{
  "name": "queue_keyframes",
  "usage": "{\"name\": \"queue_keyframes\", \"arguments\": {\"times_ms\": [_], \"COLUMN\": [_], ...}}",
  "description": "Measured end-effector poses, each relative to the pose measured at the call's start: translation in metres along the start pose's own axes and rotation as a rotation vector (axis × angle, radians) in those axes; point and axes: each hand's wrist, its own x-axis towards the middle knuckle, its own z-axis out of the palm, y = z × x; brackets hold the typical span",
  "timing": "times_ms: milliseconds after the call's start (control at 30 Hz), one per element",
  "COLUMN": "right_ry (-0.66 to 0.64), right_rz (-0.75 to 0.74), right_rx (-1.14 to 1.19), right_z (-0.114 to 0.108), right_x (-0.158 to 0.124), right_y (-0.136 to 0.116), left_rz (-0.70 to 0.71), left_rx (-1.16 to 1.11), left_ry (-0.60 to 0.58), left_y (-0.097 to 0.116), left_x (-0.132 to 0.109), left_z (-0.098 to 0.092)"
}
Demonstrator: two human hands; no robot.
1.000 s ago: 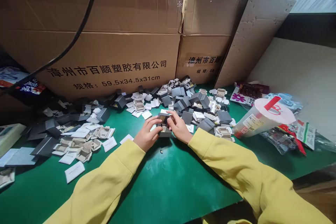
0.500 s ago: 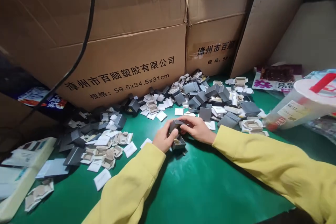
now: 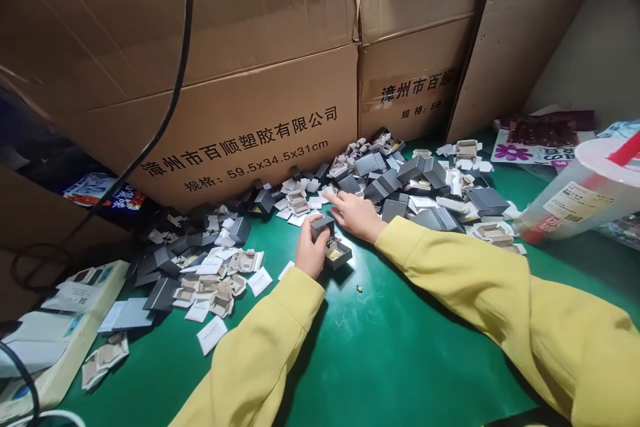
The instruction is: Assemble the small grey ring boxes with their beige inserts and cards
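Note:
My left hand (image 3: 311, 252) grips a small dark grey hinged box (image 3: 331, 243) that stands open on the green table (image 3: 380, 353), a beige insert showing inside it. My right hand (image 3: 354, 212) is stretched forward just beyond the box, fingers apart, its fingertips on small white cards (image 3: 320, 199) at the edge of a heap of grey boxes and beige inserts (image 3: 410, 180). A tiny loose piece (image 3: 359, 289) lies on the mat near the box. Both arms wear yellow sleeves.
Large cardboard cartons (image 3: 240, 80) wall off the back. A second heap of boxes and cards (image 3: 200, 267) lies at left, a flat white carton (image 3: 55, 327) at far left. A sealed drink cup (image 3: 580, 197) lies tilted at right. A black cable (image 3: 170, 100) crosses the cartons.
My right hand has let go of the box and reached forward to the white cards. My left hand keeps the box, now set lower on the mat. The view shifted slightly left.

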Motion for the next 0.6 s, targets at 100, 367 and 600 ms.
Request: {"name": "queue_keyframes", "arguments": {"times_ms": [100, 367, 600], "right_ry": [-0.097, -0.063, -0.043], "right_rz": [0.006, 0.036, 0.004], "right_rx": [-0.106, -0.101, -0.149], "right_z": [0.004, 0.009, 0.009], "right_x": [0.009, 0.011, 0.009], "right_y": [-0.007, 0.001, 0.001], "left_rz": [-0.006, -0.122, -0.224], "left_rx": [0.016, -0.186, -0.395], "left_ry": [-0.025, -0.047, -0.159], "left_y": [0.0, 0.009, 0.014], "left_x": [-0.001, -0.004, -0.007], "left_z": [0.0, 0.001, 0.0]}}
